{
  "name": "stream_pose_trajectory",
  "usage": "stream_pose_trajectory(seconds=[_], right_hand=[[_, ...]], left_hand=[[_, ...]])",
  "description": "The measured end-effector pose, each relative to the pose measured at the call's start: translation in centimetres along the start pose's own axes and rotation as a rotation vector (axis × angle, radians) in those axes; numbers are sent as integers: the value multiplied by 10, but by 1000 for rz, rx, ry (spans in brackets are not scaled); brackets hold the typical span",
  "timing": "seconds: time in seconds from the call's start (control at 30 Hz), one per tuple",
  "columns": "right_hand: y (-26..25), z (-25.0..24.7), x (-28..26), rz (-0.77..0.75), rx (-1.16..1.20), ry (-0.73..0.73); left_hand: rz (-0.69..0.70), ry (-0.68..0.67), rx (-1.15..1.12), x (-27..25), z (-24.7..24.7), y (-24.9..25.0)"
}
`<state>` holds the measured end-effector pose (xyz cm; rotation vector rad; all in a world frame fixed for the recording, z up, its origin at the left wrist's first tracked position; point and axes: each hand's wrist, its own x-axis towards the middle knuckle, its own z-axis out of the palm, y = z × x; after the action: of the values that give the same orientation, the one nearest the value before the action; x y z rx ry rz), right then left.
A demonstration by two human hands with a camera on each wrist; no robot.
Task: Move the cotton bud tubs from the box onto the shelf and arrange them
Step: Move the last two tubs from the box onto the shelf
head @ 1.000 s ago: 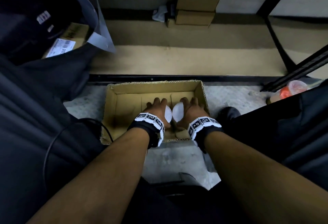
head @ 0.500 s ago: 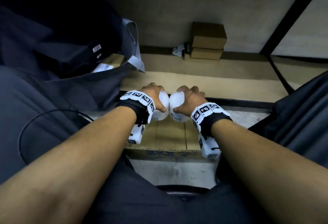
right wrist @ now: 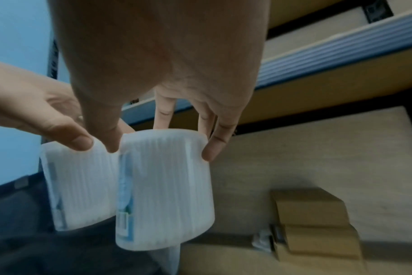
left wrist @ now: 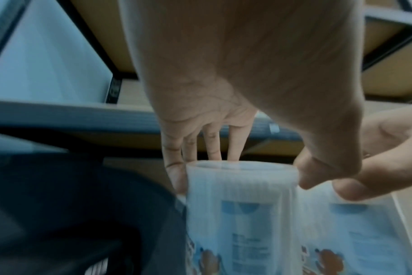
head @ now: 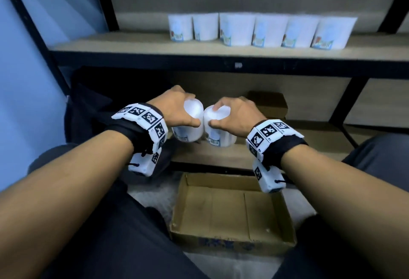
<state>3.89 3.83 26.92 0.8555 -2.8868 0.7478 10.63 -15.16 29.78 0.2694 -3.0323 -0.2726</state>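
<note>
My left hand (head: 177,110) grips a white cotton bud tub (head: 190,124) from above by its top end; the left wrist view shows fingers and thumb round this tub (left wrist: 241,204). My right hand (head: 234,113) holds a second tub (head: 219,128) the same way, also seen as a tub (right wrist: 165,188) in the right wrist view. Both tubs hang side by side, touching, above the open cardboard box (head: 232,243), which shows a bare bottom. Several tubs (head: 254,30) stand in a row on the upper shelf (head: 132,46).
Black shelf uprights (head: 349,106) frame the unit. Two small brown boxes (head: 270,104) sit stacked on the lower shelf (head: 321,139) behind my hands. Dark fabric (head: 93,110) lies at the left. My knees flank the cardboard box on the floor.
Both hands have lifted the two tubs out of the box and raised them to the lower shelf's height. My view has tilted up, bringing the upper shelf's row of tubs into sight.
</note>
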Motion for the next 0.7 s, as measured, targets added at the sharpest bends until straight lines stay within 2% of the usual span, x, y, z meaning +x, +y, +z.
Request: stream_pose_trajectory(seconds=[0.23,0.47,0.7], right_hand=[[-48,-81,32,-94,66,63],[-83,-147,62,-144,110,136],[-95,-155,95,-103,24,153]], left_hand=[[85,100,-14,-3,-94,0],[98,194,68,10,-169,5],[30,157,119,46,-187,6]])
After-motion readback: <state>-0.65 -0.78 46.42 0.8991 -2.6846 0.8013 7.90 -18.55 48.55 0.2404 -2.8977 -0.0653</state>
